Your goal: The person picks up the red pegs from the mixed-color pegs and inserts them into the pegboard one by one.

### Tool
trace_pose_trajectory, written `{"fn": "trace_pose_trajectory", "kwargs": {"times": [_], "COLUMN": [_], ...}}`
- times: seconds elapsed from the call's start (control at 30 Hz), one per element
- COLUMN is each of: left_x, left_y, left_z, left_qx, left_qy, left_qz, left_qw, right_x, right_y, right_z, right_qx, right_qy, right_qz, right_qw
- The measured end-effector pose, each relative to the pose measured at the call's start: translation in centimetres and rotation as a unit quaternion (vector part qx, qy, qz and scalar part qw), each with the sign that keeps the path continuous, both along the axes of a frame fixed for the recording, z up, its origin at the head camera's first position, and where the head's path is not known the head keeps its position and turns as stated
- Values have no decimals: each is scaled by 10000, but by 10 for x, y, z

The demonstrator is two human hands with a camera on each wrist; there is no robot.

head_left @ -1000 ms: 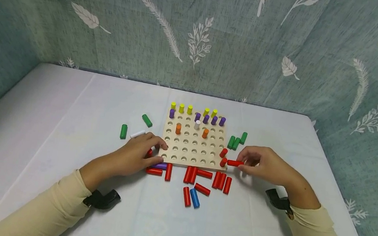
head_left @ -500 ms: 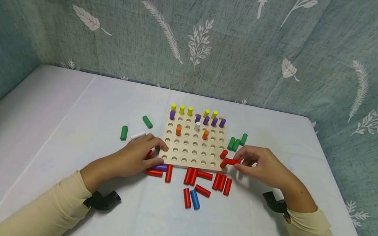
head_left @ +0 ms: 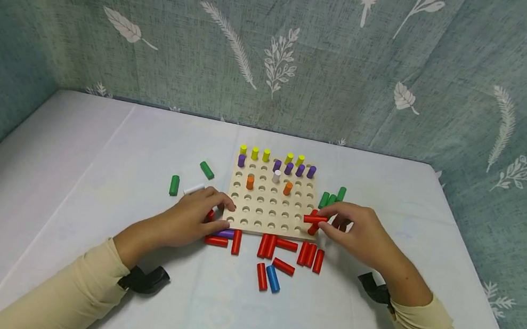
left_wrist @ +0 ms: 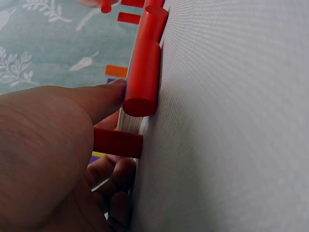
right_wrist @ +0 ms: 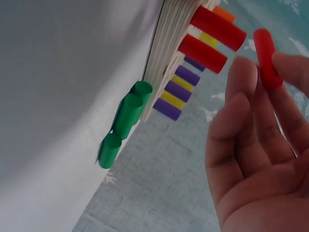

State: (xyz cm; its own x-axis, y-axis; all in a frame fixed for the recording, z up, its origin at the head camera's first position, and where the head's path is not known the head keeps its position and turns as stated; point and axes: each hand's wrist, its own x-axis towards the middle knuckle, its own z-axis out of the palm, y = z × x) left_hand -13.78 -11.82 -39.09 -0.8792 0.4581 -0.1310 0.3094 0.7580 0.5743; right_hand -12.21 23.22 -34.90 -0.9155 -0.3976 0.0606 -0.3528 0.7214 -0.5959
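Red peg — shifted leftward, now over the wooden pegboard's right edge: carried to the board, not seated. Right hand: pinching that peg, thumb to fingers. Left hand: loosely spread, touching the near-left corner.

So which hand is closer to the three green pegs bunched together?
Right: the right hand is just beside those green pegs; the left hand is across the board.
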Motion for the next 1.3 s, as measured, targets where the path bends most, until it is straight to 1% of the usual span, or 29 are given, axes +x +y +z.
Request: {"fn": "trace_pose_trajectory", "kwargs": {"times": [0.1, 0.2, 0.37, 0.47, 0.67, 0.9, 1.3], "left_x": [0, 1, 3, 3, 3, 2, 1], "left_y": [1, 2, 1, 1, 0, 0, -1], "left_z": [0, -1, -1, 0, 1, 0, 1], "left_qx": [29, 33, 12, 9, 18, 23, 31], "left_qy": [37, 47, 51, 93, 83, 40, 16], "left_qz": [-42, -96, -60, -61, -75, -39, -34], "left_qw": [10000, 9999, 10000, 9999, 9999, 10000, 10000], "right_x": [3, 5, 3, 1, -5, -11, -16], "right_y": [-3, -7, -13, -16, -20, -23, -27], "right_z": [1, 1, 1, 2, 4, 2, 2], "right_qx": [150, 300, 534, 768, 1042, 1163, 1348], "right_qy": [313, 532, 734, 756, 793, 939, 793], "right_qz": [-36, -58, -15, -12, 79, 203, 200], "right_qw": [9994, 9981, 9959, 9942, 9914, 9886, 9875]}}
